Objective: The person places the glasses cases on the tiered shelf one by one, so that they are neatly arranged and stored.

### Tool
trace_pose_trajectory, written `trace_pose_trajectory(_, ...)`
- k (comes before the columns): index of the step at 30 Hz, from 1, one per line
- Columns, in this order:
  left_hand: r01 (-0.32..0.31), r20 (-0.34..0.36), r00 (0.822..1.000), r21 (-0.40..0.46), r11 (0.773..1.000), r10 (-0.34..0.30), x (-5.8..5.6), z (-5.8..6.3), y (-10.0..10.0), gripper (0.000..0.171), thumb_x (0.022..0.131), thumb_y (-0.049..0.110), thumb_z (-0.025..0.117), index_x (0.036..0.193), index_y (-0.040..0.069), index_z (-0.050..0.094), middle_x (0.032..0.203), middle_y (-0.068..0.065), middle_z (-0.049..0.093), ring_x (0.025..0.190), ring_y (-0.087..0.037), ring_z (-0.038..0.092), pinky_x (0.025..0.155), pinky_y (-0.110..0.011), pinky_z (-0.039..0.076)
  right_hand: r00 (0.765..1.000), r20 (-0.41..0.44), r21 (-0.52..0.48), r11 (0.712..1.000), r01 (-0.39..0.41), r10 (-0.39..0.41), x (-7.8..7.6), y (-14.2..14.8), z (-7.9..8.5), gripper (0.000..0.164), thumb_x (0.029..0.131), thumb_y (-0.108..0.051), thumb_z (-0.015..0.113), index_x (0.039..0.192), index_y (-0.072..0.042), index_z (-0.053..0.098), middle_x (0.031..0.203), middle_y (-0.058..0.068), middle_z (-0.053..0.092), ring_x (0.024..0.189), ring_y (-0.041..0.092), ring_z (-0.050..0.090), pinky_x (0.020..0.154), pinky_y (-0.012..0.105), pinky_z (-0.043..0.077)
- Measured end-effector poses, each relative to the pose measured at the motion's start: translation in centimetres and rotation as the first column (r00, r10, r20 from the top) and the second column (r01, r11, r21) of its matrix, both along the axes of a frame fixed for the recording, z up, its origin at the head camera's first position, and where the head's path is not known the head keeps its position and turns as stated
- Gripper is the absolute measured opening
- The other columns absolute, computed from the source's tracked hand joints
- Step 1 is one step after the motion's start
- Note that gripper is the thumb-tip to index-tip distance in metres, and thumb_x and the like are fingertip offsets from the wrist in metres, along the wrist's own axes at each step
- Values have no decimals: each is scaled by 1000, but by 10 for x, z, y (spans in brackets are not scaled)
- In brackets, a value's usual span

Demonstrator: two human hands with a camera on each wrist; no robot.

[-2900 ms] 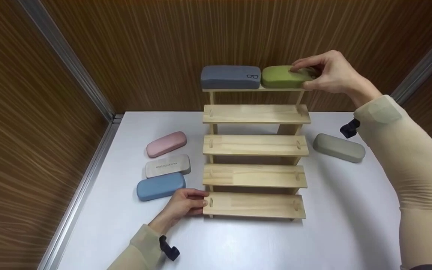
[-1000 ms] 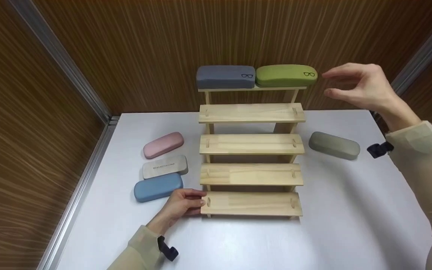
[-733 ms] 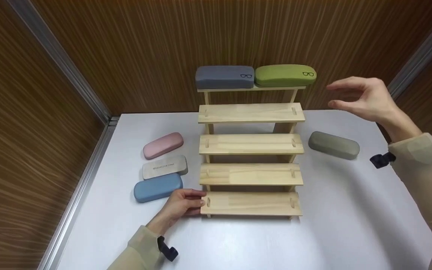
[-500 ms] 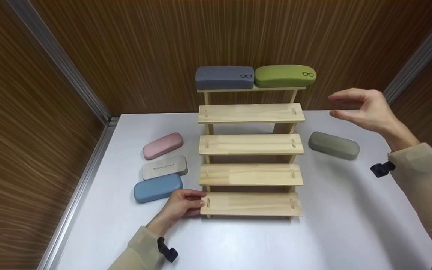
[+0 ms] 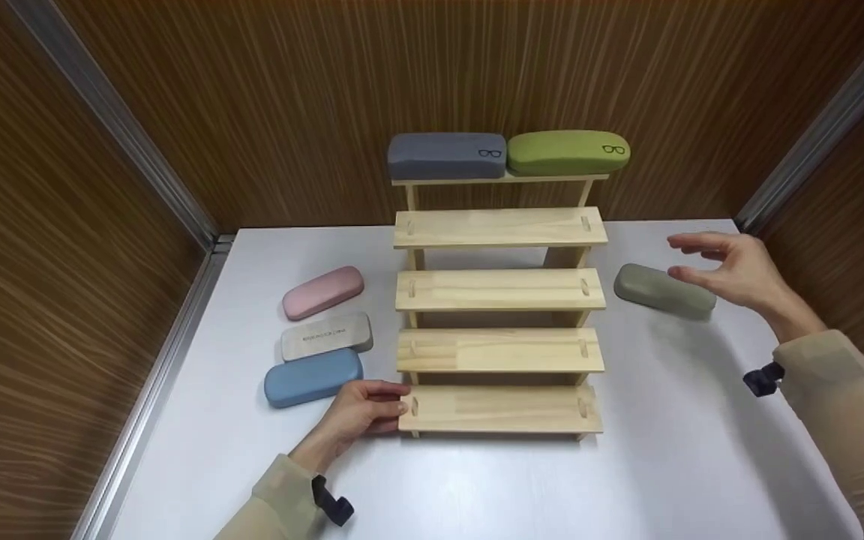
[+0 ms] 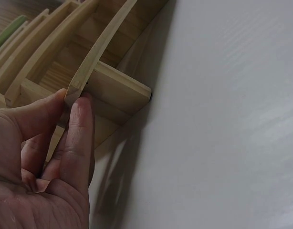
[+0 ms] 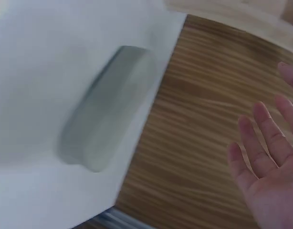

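Observation:
A stepped wooden display rack stands mid-table. My left hand pinches the left end of its lowest shelf; in the left wrist view the thumb and fingers clasp that board's edge. At right, my right hand hangs above a grey-green glasses case, thumb and fingers apart with nothing between them. The right wrist view shows this case, blurred, to one side of the spread fingers. On the top shelf, a slate-blue glasses case sits beside a green glasses case.
Left of the rack lie a pink glasses case, a pale grey case with lettering, and a blue case close to my left hand. Wood-grain panels with metal edge strips enclose the white table.
My right hand let go of the green case on the top shelf, drew off to the right, then came down over the grey-green case. The left hand kept its hold on the lowest shelf.

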State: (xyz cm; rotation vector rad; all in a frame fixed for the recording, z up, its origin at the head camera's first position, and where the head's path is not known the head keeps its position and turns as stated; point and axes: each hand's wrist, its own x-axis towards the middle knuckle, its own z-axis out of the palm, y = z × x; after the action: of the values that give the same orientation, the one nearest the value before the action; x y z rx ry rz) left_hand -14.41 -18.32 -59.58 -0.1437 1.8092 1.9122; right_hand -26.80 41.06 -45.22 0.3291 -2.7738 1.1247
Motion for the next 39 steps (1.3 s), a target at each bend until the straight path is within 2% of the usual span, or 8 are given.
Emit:
trace_pose_trajectory(6, 3, -2, 1000, -10, 1000, -3, 1, 1, 0, 38, 98, 3, 83, 135, -4, 77, 106, 2, 85, 93, -7, 81, 82, -24, 70, 994, 96, 40, 998, 40, -44, 6, 19, -25, 49, 99, -24, 88, 144, -9, 76, 120, -43, 67, 109, -23, 55, 95, -5, 37)
trace_pose_trajectory(10, 4, -2, 1000, -7, 1000, -4, 1, 1, 0, 38, 98, 3, 82, 135, -5, 77, 107, 2, 85, 92, -7, 81, 81, -24, 70, 985, 144, 88, 993, 82, -94, 7, 25, -41, 52, 99, -31, 88, 145, -12, 75, 146, -3, 77, 118, -11, 53, 100, 7, 40)
trace_pose_trajectory(14, -1, 1, 1000, -3, 1000, 1, 0, 1, 0, 37, 98, 2, 82, 134, -5, 77, 107, 2, 85, 92, -8, 81, 81, -24, 70, 978, 167, 104, 989, 108, -124, 8, 28, -54, 56, 99, -31, 88, 147, -7, 73, 160, 28, 64, 138, 28, 59, 116, 43, 48)
trace_pose_trajectory(16, -3, 3, 1000, -1, 1000, 3, 0, 1, 0, 37, 98, 2, 82, 134, -5, 77, 108, 1, 85, 93, -8, 82, 82, -24, 70, 975, 178, 94, 989, 118, -133, 9, 30, -60, 57, 99, -29, 88, 147, -4, 71, 161, 31, 60, 146, 44, 55, 117, 59, 46)
trace_pose_trajectory(18, -5, 5, 1000, -1, 1000, 5, 0, 1, 0, 37, 98, 2, 82, 134, -5, 77, 108, 0, 85, 93, -9, 82, 83, -25, 70, 974, 176, 82, 988, 128, -141, 9, 31, -65, 59, 98, -28, 89, 147, -1, 71, 161, 32, 60, 149, 50, 53, 115, 61, 45)
trace_pose_trajectory(22, -4, -2, 1000, -16, 1000, 4, 1, 2, 0, 37, 98, 3, 83, 134, -5, 77, 109, 1, 85, 94, -8, 81, 82, -25, 70, 975, 155, 84, 986, 146, -158, 7, 34, -75, 60, 95, -27, 91, 146, -1, 72, 160, 31, 62, 151, 53, 53, 115, 57, 46)
trace_pose_trajectory(29, -4, -12, 1000, -30, 1000, 4, 1, 1, 0, 39, 97, 5, 84, 135, -4, 77, 107, 1, 85, 93, -8, 81, 80, -24, 70, 983, 121, 73, 988, 133, -141, -1, 37, -92, 56, 92, -16, 91, 141, 4, 73, 161, 36, 57, 154, 63, 47, 124, 78, 39)
trace_pose_trajectory(39, 0, -11, 1000, -14, 1000, 0, 2, 3, 0, 39, 97, 4, 83, 135, -5, 76, 109, -2, 84, 96, -12, 82, 84, -25, 70, 973, 189, 51, 991, 126, -133, -13, 40, -108, 64, 93, -15, 91, 148, 6, 66, 168, 41, 46, 155, 69, 40, 126, 83, 35)
